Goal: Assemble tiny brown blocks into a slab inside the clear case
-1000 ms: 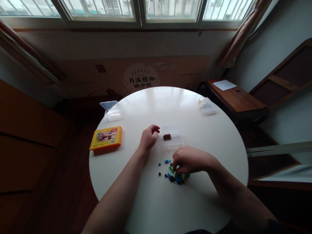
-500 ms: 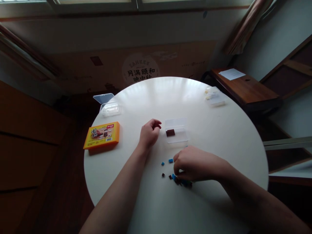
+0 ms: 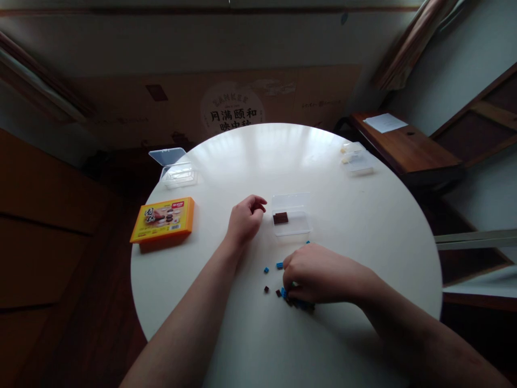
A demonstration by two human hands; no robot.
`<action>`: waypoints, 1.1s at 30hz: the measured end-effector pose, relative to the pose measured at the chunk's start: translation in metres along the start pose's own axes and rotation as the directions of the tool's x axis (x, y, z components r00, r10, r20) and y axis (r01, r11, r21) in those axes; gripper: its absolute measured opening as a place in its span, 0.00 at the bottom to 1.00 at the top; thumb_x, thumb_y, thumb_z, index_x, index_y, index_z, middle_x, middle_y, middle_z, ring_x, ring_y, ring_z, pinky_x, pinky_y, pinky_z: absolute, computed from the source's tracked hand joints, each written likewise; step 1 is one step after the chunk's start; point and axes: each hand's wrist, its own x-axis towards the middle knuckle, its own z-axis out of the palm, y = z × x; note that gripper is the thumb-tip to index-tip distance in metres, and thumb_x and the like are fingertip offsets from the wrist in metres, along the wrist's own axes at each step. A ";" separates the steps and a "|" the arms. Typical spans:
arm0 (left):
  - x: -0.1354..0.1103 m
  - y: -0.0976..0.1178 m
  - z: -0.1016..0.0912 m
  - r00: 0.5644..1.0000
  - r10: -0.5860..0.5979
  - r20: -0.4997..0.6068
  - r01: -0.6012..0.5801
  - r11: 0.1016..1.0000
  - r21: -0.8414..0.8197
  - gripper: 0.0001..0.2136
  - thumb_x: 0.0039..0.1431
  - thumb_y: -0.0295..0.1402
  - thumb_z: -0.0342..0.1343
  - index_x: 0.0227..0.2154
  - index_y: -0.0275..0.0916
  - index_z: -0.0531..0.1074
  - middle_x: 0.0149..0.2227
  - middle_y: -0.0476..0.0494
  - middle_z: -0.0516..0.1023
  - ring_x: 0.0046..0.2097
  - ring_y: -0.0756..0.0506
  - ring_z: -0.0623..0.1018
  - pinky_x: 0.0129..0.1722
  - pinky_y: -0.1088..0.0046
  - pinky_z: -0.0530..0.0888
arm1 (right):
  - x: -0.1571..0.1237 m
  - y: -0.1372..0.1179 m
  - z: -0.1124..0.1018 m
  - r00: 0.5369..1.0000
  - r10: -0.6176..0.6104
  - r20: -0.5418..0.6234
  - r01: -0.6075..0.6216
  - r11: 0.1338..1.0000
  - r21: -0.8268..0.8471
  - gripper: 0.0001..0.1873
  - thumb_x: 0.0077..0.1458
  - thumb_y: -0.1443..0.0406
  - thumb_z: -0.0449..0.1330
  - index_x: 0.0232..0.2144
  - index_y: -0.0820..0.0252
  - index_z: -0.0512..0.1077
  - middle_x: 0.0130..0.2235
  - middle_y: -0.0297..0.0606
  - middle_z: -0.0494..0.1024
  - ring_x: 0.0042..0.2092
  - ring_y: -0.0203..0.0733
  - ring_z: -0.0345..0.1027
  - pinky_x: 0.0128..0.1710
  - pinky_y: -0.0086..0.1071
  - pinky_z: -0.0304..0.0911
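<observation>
My left hand [image 3: 244, 220] rests on the table just left of a clear plastic box [image 3: 299, 224], its fingers loosely bent and nothing in it. Inside that box, on the left, lie dark brown blocks [image 3: 280, 217] set side by side. My right hand [image 3: 325, 274] reaches down over a small pile of blue and brown blocks [image 3: 304, 305], fingertips pinched together at the pile's left side. What they grip is hidden. Close to these fingers lie a blue block [image 3: 280, 265], a smaller blue block [image 3: 266, 270] and a brown block [image 3: 266, 289].
On the left of the round white table [image 3: 363, 226] lies a yellow-orange game box [image 3: 163, 220]. Behind it stands an open clear box [image 3: 180, 175]. Another clear box [image 3: 358, 160] with yellowish pieces sits at the far right. A wooden side table [image 3: 416, 145] holds white paper [image 3: 385, 123].
My right hand has shifted slightly within the block pile, its fingertips now over the blue piece at the left. My left hand stays beside the box. The whole view has shifted slightly.
</observation>
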 end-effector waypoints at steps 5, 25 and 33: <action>-0.001 0.003 0.000 1.000 0.003 0.003 -0.003 1.000 0.016 0.16 0.45 0.22 0.48 0.35 0.39 0.76 0.29 0.50 0.79 0.31 0.48 0.76 0.34 0.73 0.71 | 0.003 -0.005 0.002 1.000 0.020 0.005 -0.020 0.999 -0.032 0.08 0.48 0.69 0.58 0.22 0.60 0.76 0.25 0.36 0.75 0.24 0.35 0.59 0.24 0.32 0.44; -0.003 0.003 -0.001 0.998 0.065 0.028 -0.067 0.991 0.115 0.14 0.48 0.23 0.49 0.35 0.40 0.76 0.28 0.51 0.79 0.30 0.48 0.75 0.34 0.73 0.70 | -0.002 -0.013 0.004 0.996 -0.032 -0.078 0.029 0.999 -0.045 0.07 0.46 0.69 0.59 0.23 0.58 0.77 0.27 0.34 0.76 0.26 0.35 0.61 0.26 0.31 0.50; -0.004 0.008 -0.005 0.997 0.073 0.022 -0.076 0.981 0.177 0.11 0.48 0.24 0.49 0.27 0.40 0.76 0.29 0.48 0.79 0.32 0.47 0.76 0.36 0.72 0.71 | -0.023 0.036 -0.022 0.910 0.118 -0.398 -0.049 0.983 0.179 0.09 0.54 0.67 0.58 0.33 0.56 0.79 0.33 0.33 0.78 0.32 0.34 0.68 0.34 0.28 0.60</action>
